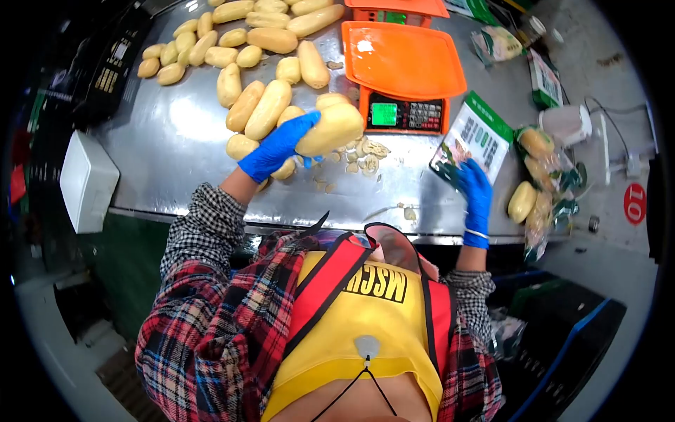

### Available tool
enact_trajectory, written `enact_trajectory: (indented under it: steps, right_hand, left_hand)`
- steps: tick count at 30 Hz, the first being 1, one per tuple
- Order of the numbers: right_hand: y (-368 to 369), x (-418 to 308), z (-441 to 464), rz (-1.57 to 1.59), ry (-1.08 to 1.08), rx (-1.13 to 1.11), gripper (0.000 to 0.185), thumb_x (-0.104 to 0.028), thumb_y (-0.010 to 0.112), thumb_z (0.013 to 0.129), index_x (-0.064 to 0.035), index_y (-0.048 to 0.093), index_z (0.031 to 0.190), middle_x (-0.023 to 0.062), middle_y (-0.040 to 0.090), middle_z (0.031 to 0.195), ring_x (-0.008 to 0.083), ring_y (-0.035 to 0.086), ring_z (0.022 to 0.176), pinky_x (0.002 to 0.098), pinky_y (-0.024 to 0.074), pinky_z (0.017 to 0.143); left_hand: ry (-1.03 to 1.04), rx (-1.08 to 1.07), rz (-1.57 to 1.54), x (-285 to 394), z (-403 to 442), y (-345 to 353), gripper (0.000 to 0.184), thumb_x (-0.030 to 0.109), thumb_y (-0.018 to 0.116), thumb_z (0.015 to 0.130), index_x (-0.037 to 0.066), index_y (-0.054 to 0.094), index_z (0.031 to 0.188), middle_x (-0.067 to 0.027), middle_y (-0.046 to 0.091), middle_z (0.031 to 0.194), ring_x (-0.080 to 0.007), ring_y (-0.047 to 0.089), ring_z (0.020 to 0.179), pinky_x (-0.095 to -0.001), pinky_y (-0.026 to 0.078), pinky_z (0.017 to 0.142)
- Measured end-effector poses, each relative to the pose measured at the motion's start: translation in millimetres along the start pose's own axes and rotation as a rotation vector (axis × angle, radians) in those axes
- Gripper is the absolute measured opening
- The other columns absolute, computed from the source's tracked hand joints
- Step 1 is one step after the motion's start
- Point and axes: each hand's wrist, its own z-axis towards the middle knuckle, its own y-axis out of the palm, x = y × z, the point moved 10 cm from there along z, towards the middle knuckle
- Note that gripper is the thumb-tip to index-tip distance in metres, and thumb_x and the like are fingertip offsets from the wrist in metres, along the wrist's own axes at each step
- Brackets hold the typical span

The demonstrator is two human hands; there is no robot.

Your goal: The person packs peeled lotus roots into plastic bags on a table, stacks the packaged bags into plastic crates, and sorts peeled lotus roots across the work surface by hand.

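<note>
My left hand (285, 144), in a blue glove, is wrapped round a thick, pale yellow lotus root piece (336, 130), held over the metal table in front of the orange scale. My right hand (475, 188), also gloved in blue, is at the lower edge of a flat white and green printed plastic bag (481, 141), its fingers closed on it. Part of that grip is hidden behind my hand. Left of the scale lie several more lotus root pieces (267, 109), some close under my left hand. Thin cut slices and scraps (369, 151) are scattered just below the scale.
An orange scale (404, 67) with a lit green display stands at the centre back, another behind it. Filled bags (538, 162) and a lotus root piece (522, 202) lie at the right. A white box (88, 183) stands at the left edge of the metal table (169, 155).
</note>
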Motion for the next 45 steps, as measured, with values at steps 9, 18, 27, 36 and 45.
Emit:
enact_trajectory:
  steps: [9,18,27,36,45]
  right_hand:
    - [179.2,-50.5,-101.0,0.491,0.134,-0.419,0.067,-0.026,0.068,0.084,-0.0009,0.035,0.136,0.0127,0.049,0.132,0.0240,0.048,0.120,0.0368,0.0424,0.098]
    - [61.4,-45.7,-123.0,1.816,0.279,-0.250,0.078,-0.048,0.062,0.071,-0.0004,0.044,0.130,0.0203,0.052,0.125,0.0339,0.053,0.112,0.0470,0.0467,0.094]
    - [-48.9,6.1,-124.2,1.427,0.298,0.050,0.071,-0.020,0.066,0.077,0.0000,0.033,0.137,0.0200,0.049,0.126,0.0372,0.054,0.112,0.0484,0.0498,0.091]
    - [-91.0,1.0,-124.4,0.965,0.228,0.191,0.071,0.002,0.065,0.071,-0.0019,0.037,0.136,0.0123,0.051,0.128,0.0262,0.051,0.118,0.0369,0.0440,0.099]
    - [-91.5,-32.4,-100.1,0.579,-0.026,0.297,0.081,-0.004,0.075,0.067,0.0000,0.036,0.138,0.0117,0.050,0.127,0.0223,0.051,0.116,0.0339,0.0435,0.098]
  left_hand:
    - [-0.141,-0.347,-0.279,-17.5,28.4,165.2,0.071,0.063,0.028,0.093,0.005,0.043,0.131,-0.0170,0.066,0.091,-0.0249,0.066,0.064,-0.0343,0.050,0.038]
    - [0.204,-0.084,0.247,36.2,45.4,229.0,0.050,0.043,0.045,0.097,-0.001,0.066,0.101,-0.0101,0.069,0.079,-0.0140,0.061,0.063,-0.0224,0.048,0.060]
    - [0.899,-0.228,1.454,-33.3,118.7,339.6,0.066,0.029,0.070,0.077,0.009,0.044,0.134,-0.0158,0.049,0.131,-0.0341,0.050,0.115,-0.0401,0.042,0.096]
    - [0.847,-0.364,1.571,-56.4,155.7,361.1,0.022,0.024,0.062,0.082,0.012,0.061,0.101,-0.0103,0.061,0.089,-0.0307,0.060,0.086,-0.0415,0.050,0.067]
    - [0.488,-0.084,1.145,-16.4,179.8,348.2,0.021,0.024,0.068,0.077,0.004,0.069,0.074,-0.0148,0.065,0.072,-0.0297,0.063,0.068,-0.0367,0.049,0.064]
